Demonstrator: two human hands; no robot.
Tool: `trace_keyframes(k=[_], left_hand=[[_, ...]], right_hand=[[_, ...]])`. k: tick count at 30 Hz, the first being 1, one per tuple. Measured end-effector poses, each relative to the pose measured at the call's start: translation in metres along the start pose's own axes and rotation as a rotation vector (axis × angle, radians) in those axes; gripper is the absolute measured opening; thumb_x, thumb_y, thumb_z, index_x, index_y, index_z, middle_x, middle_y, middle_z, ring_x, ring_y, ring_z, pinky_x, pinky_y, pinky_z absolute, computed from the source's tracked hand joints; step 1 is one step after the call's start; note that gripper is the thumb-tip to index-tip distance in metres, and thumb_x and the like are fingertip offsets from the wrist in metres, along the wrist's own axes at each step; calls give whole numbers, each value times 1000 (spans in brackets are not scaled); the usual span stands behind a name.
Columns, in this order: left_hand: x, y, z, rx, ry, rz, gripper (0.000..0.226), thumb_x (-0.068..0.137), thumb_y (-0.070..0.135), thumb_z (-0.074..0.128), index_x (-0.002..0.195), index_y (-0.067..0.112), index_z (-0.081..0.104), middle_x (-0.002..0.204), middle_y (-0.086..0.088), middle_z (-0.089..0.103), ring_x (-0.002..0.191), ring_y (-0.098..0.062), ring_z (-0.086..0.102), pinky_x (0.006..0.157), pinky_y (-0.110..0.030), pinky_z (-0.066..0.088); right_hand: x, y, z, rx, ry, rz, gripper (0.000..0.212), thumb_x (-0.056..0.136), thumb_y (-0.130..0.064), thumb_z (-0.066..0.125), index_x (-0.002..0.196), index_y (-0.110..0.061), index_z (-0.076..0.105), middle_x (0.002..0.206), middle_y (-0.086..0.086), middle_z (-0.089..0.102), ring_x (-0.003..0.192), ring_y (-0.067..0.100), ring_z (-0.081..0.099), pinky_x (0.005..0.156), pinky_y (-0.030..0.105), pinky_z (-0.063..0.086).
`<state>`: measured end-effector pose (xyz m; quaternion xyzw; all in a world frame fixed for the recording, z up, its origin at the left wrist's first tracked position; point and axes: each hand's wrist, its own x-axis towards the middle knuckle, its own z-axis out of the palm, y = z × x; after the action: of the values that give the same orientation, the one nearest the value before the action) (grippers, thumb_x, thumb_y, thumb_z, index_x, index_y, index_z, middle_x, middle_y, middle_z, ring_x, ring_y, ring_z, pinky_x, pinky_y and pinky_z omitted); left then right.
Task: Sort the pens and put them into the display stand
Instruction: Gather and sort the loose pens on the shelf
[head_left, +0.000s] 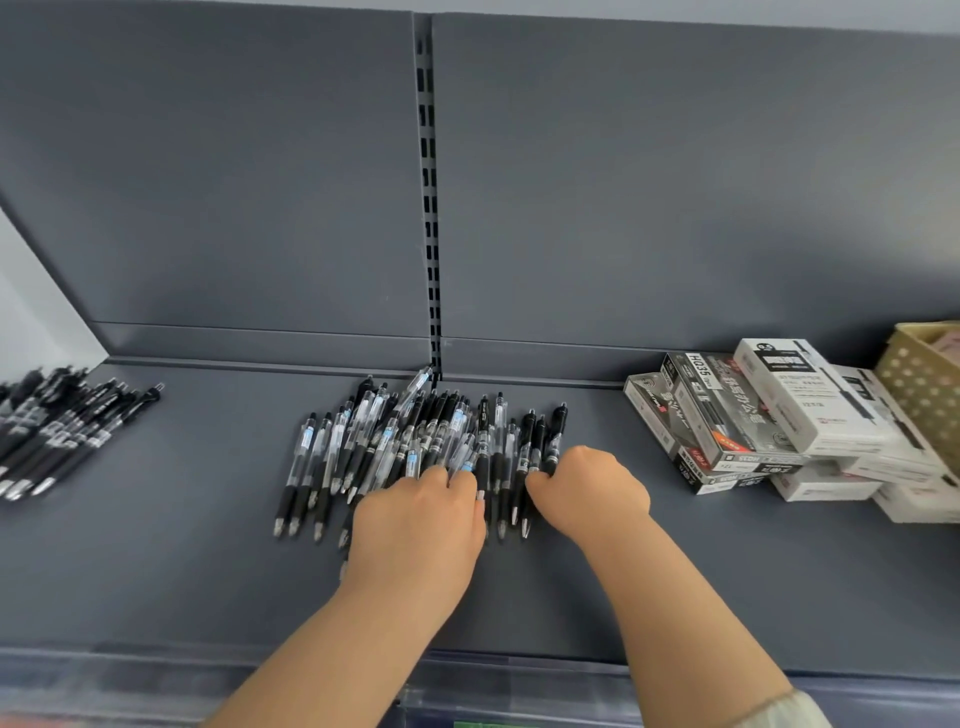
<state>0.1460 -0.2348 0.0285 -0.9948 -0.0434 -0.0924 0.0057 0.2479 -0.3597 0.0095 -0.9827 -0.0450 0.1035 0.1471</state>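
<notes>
Centre frame, a left hand (415, 525) is curling over a loose pile of pens (415, 436) on a smooth grey shelf (208, 571); whether it is holding any is unclear. The right hand (587, 493) is gripping slim black pens at the pile's right edge. Round, glossy barrels may roll if nudged, mixing clear with black.

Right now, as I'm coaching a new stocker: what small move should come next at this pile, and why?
Probably lift the black pens that the right hand seems to pinch and carry them to the all-black group at far left. The middle pile mixes clear and black barrels; the left hand rests on it.
</notes>
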Motion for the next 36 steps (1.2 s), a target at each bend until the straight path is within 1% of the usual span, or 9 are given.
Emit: trace_keyframes(k=[4, 9, 12, 21, 24, 27, 30, 33, 36], left_hand=[[8, 11, 10, -13, 13, 49, 20, 81, 38, 67, 75, 21, 59, 66, 5, 56, 52, -16, 57, 45, -23, 25], [21, 39, 22, 59, -56, 68, 28, 100, 36, 30, 109, 18, 49, 104, 0, 55, 93, -23, 59, 51, -25, 23], [30, 50, 30, 93, -120, 58, 21, 98, 29, 39, 111, 16, 50, 105, -2, 56, 92, -24, 59, 46, -27, 11], [46, 58, 33, 183, -236, -6, 20, 94, 18, 49, 113, 11, 51, 103, 0, 60, 93, -22, 61, 47, -26, 10], [49, 57, 33, 203, -262, 14, 14, 93, 17, 52, 106, 15, 56, 71, 4, 46, 71, -19, 51, 46, -26, 11], [51, 58, 33, 208, -275, 47, 8, 93, 19, 52, 98, 18, 59, 61, 4, 29, 63, -16, 40, 47, -25, 12], [51, 57, 30, 145, -246, 58, 13, 94, 22, 48, 86, 16, 56, 70, 5, 47, 68, -18, 50, 48, -24, 13], [46, 52, 24, 85, -182, 19, 20, 94, 28, 44, 102, 13, 57, 100, 0, 62, 92, -22, 60, 47, -24, 12], [38, 37, 17, 45, -85, -16, 25, 92, 37, 49, 94, 14, 59, 94, 0, 64, 84, -19, 61, 46, -25, 10]], right_hand=[[-11, 9, -7, -12, 1, -13, 30, 83, -31, 48, 61, -13, 39, 63, -1, 45, 52, 14, 39, 49, 19, 30], [-34, 28, -13, -65, -5, -32, 32, 86, -33, 47, 62, -15, 36, 64, -3, 43, 60, 19, 45, 52, 22, 32], [-42, 36, -11, -67, -4, -43, 34, 87, -35, 46, 62, -15, 35, 64, -4, 42, 64, 21, 46, 53, 24, 33], [-34, 43, -2, -44, 34, -82, 36, 88, -40, 45, 62, -17, 35, 64, -4, 41, 62, 22, 45, 52, 23, 32], [-30, 44, -3, -11, 11, -69, 34, 86, -36, 47, 62, -15, 36, 63, -2, 42, 54, 18, 40, 49, 21, 29], [-27, 44, -4, 25, -2, -55, 32, 84, -36, 48, 61, -15, 37, 63, -2, 42, 54, 19, 39, 50, 21, 30], [-27, 40, -4, 59, 17, -59, 34, 86, -37, 46, 61, -16, 35, 63, -2, 41, 56, 20, 38, 50, 23, 30], [-27, 33, -6, 82, 62, -71, 31, 86, -37, 45, 65, -15, 39, 66, -2, 45, 59, 21, 41, 48, 23, 29], [-30, 20, -9, 104, 107, -96, 29, 87, -36, 45, 69, -14, 43, 68, -1, 49, 62, 21, 44, 50, 24, 32]])
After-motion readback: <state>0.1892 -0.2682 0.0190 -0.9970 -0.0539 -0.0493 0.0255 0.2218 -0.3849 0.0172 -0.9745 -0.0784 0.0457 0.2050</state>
